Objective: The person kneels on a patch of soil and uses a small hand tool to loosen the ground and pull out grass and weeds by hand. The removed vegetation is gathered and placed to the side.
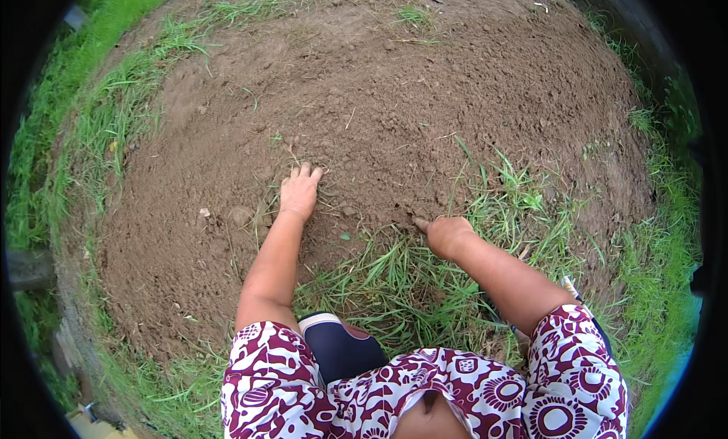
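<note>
My left hand (300, 191) rests palm down on loose brown soil (364, 126), its fingers a little apart. Thin dry stems (325, 167) lie by its fingertips, and nothing shows in its grasp. To the right, my right hand (449, 234) is curled low over the edge of the soil, with one soil-covered finger pointing left at a small dark hollow (405, 214). Whether it holds anything is hidden by the curled fingers. Loose green grass (398, 274) lies just below it, and a leafy grass clump (515, 191) stands to its right.
Grass borders the soil along the left (114, 115) and right (660, 257). A pale fragment (205, 212) lies left of my left arm. My knee in dark cloth (341, 348) is bent near the grass. A greyish beam-like object (28, 270) sits at the far left.
</note>
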`<state>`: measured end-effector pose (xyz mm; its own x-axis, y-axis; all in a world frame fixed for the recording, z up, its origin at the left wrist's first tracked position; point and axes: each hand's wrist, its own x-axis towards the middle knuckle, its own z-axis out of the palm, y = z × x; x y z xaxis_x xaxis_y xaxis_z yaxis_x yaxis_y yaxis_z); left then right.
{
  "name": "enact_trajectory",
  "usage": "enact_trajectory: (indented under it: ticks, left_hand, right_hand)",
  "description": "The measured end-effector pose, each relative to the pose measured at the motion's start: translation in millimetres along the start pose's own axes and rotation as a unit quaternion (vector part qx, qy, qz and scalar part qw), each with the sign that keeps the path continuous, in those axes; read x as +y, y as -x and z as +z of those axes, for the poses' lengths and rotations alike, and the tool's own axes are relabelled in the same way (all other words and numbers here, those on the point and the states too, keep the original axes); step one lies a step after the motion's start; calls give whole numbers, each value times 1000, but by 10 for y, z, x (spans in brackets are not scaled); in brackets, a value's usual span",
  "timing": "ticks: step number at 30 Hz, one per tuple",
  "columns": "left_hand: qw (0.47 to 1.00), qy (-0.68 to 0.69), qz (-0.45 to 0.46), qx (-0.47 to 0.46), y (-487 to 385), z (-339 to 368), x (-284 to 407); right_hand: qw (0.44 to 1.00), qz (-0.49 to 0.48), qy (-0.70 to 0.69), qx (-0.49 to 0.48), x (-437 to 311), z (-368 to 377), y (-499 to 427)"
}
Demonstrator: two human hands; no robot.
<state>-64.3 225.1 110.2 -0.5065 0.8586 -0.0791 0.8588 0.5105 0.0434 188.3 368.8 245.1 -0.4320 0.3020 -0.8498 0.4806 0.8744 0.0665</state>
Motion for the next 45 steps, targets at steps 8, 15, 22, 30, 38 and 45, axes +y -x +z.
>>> enact_trajectory:
  ticks: [8, 15, 22, 30, 38, 45]
  left_hand:
    - [940, 90, -329, -28, 46, -513, -1012]
    - [955, 130, -256, -74, -730, -418, -773]
    - [947, 251, -195, 39, -372, -241, -38]
    - [982, 43, 35, -181, 448, 538, 702]
    - [895, 177, 95, -399, 1490, 955, 579]
    - [965, 158, -4, -209, 1119, -11, 340]
  right_hand:
    - [999, 11, -31, -3, -124, 26, -183]
    - [1000, 17, -7, 8, -349, 29, -566]
    - [999, 36, -24, 5, -405, 63, -745]
    - [992, 46, -111, 26, -485, 418, -304]
    - [992, 38, -122, -10, 159, 343, 472]
    - [977, 96, -173, 83, 44, 482, 544]
